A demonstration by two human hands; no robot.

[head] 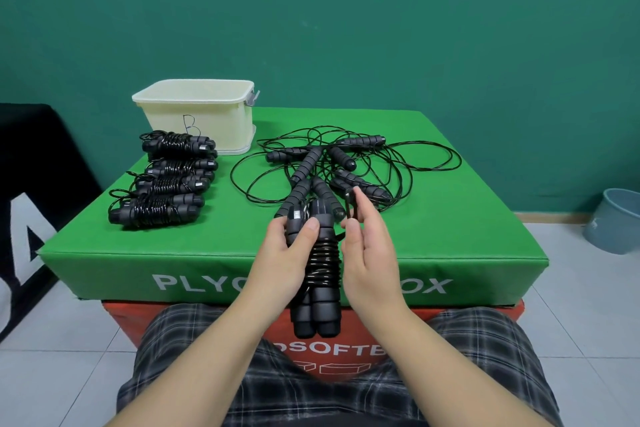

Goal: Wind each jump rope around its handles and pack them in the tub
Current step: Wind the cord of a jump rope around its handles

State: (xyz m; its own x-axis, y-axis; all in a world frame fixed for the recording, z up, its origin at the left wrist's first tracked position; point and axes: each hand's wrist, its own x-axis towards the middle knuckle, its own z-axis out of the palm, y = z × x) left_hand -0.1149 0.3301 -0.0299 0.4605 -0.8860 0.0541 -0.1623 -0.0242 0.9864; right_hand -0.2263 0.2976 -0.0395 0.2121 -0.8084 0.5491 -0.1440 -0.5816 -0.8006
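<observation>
**Desk:** Head view, centre of the frame. What is in hand?

**Caption:** A person's left hand (294,239) keeps its grip curled round a paired set of handles (316,288), cord coiled about their middle. The right hand (363,239) pinches the last loop of cord (350,205) between thumb and fingertips, just beside the bundle.

**Desk:** And the rest of the job?

**Caption:** Four wound ropes (166,180) lie in a row at centre left on the green surface (450,218), in front of the cream tub (199,113) at upper left; its contents cannot be seen. A tangle of loose ropes (332,166) spreads at centre, just beyond the hands.

**Desk:** What could go wrong?

**Caption:** The cord looks springy. If the pinched loop slips before it is tucked, the coils likely spring loose. The bundle hangs over the surface's near edge, above the lap, so a slack left grip could drop it. Pulling the next rope from the tangle may drag its neighbours along, as their cords cross.
</observation>
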